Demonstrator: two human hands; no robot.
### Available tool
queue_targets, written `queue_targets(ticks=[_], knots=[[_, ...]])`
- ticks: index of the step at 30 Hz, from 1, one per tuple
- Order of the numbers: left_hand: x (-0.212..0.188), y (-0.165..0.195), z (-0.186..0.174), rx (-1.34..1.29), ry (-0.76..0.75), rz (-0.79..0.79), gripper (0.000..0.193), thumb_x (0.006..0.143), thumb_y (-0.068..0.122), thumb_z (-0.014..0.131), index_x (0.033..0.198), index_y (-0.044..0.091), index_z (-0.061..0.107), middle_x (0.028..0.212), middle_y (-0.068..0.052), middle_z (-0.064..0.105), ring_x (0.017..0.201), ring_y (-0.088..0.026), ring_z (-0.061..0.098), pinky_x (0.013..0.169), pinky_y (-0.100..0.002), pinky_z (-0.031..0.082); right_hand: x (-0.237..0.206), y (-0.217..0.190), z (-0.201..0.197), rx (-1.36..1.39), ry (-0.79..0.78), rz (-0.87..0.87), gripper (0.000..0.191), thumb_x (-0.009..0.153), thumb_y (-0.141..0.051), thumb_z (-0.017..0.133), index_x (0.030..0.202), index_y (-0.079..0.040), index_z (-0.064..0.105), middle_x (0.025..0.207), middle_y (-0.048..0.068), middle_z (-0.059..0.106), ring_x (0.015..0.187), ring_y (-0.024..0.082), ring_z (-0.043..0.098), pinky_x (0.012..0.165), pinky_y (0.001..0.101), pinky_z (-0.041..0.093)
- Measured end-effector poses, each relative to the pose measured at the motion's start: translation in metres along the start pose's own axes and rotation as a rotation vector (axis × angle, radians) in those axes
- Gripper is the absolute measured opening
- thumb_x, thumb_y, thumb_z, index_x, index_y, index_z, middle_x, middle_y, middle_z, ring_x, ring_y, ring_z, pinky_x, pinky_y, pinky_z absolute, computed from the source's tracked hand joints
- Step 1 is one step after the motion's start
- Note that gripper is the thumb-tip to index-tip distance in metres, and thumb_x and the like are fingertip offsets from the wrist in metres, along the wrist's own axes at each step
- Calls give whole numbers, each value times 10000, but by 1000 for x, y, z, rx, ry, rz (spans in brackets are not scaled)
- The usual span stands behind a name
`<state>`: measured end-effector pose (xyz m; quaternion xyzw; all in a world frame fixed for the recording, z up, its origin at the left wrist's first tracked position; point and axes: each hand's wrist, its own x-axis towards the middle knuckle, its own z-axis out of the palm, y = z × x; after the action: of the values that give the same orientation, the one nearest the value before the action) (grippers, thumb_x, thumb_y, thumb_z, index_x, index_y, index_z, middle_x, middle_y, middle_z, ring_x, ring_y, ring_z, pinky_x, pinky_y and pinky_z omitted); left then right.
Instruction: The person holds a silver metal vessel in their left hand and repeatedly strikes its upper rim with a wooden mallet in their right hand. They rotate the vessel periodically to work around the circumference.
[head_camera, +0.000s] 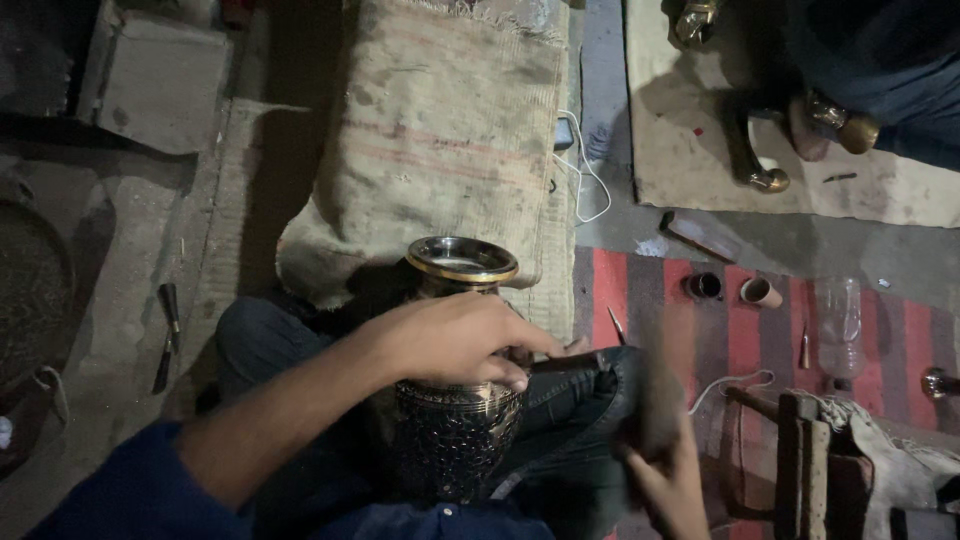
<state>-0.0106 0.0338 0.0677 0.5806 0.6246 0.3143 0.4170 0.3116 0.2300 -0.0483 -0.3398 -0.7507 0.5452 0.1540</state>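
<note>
Vase (455, 420), dark engraved metal with a gold-rimmed mouth, is seen upright in the seated person's lap, before a burlap sack (440, 130). Left hand (455, 340) is closed around its neck. Right hand (670, 480) is clamped on a blurred dark tool (655, 400) just beside it. Striped rug (740, 330) is noted rightward.

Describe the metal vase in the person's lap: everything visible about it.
The vase looks like dark metal with a wide flared mouth, a gold-coloured rim band and a densely patterned, engraved-looking body. It stands roughly upright between the person's legs. The left hand grips its neck; the right hand, blurred, is beside it, apart.
</note>
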Motion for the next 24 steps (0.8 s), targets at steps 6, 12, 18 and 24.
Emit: queue_targets(ticks=[6,12,18,24], knots=[[3,2,0,10,-57,-73,451,815,221,769,1258,254,689,968,-38,799,891,-214,765,781,-395,562,-15,0,4,-150,74,33,629,782,-66,807,1343,-2,529,1045,110,727,967,184,695,821,303,560],[-8,4,10,-30,157,-111,473,788,201,792,1250,238,694,941,-62,790,869,-210,771,773,-391,583,12,-34,-7,-201,30,-35,647,735,-109,822,1307,18,546,1068,108,688,982,196,674,827,320,545],[-27,6,21,-111,366,-187,405,819,197,778,1213,200,688,887,-77,776,825,-229,773,765,-396,580,43,-86,-30,-540,-144,26,602,770,-172,826,1309,-53,585,1066,106,749,981,185,721,844,337,577],[-23,0,17,-43,343,-204,375,867,240,764,1229,185,683,945,-63,785,809,-235,761,769,-405,560,58,-110,-21,-831,-167,87,608,803,-217,824,1364,-179,592,962,189,753,894,301,755,748,403,589]])
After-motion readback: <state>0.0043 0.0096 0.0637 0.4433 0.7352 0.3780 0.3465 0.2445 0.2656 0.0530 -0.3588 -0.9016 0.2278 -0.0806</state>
